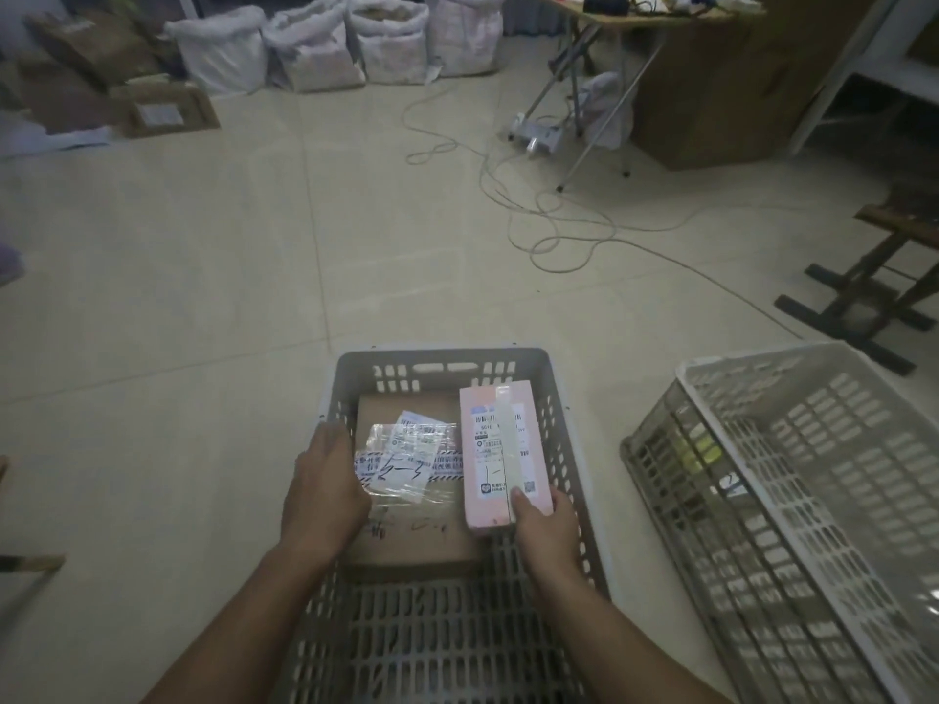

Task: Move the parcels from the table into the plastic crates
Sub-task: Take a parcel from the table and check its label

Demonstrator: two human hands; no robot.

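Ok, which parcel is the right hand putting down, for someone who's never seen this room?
Find the grey plastic crate on the floor straight ahead, left of the paler crate. Inside, along its right wall, is the pink parcel, gripped at its near end by the right hand. Its narrow shape and colour separate it from the flat brown cardboard parcel beside it.
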